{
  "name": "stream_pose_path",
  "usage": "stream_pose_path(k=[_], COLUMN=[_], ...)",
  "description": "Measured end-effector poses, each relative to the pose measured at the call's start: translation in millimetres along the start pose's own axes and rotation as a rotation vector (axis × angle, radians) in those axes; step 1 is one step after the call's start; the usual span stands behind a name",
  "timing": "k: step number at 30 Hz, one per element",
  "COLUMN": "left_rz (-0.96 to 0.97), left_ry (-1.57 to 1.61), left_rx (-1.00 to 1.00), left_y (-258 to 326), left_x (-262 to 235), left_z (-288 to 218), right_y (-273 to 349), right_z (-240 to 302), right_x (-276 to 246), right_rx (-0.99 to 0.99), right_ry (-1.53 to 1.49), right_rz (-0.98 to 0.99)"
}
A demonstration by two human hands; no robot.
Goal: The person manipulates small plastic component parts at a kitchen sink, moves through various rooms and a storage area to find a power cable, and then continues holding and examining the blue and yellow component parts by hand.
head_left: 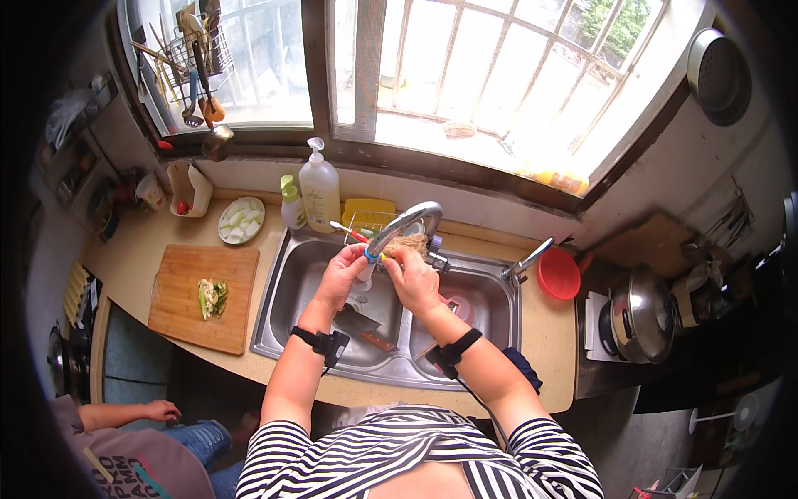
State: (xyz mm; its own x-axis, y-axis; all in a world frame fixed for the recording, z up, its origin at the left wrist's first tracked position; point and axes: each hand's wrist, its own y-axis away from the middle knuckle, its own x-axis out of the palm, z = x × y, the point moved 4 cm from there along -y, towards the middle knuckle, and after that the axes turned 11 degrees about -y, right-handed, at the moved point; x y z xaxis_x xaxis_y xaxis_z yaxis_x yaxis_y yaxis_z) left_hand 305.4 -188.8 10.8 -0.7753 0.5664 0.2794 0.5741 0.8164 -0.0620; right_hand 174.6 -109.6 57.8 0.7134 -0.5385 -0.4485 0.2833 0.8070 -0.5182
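Over the double-basin sink, both my hands are raised to the end of the curved metal faucet. A white nozzle with a blue ring sits at the spout's tip, and my left hand is closed on it. Close beside that ring, my right hand pinches a small yellow piece, mostly covered by the fingers. Below my hands, a cleaver with a brown handle lies in the left basin. A pinkish-red round item in the right basin is partly hidden by my right forearm.
A cutting board with chopped vegetables and a plate of pale pieces stand left of the sink. Behind it are a pump bottle and a green-topped bottle. A red bowl and lidded pot sit right. Someone's hand shows lower left.
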Motion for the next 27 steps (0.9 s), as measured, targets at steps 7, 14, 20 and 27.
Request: stream_pose_path(k=[7, 14, 20, 27], left_rz=[0.019, 0.009, 0.001, -0.227], left_ry=[-0.014, 0.003, -0.014, -0.097], left_rx=[0.029, 0.023, 0.016, 0.034], left_y=[-8, -7, -2, -2], left_x=[3, 2, 1, -27], left_z=[-1, 3, 4, -2], right_y=[-8, -2, 14, 36], right_z=[-6, -33, -36, -55], right_x=[11, 37, 49, 22], right_rx=[-0.314, 0.222, 0.902, 0.91], right_ry=[0.174, -0.329, -1.164, -0.933], right_rz=[0.031, -0.027, 0.095, 0.197])
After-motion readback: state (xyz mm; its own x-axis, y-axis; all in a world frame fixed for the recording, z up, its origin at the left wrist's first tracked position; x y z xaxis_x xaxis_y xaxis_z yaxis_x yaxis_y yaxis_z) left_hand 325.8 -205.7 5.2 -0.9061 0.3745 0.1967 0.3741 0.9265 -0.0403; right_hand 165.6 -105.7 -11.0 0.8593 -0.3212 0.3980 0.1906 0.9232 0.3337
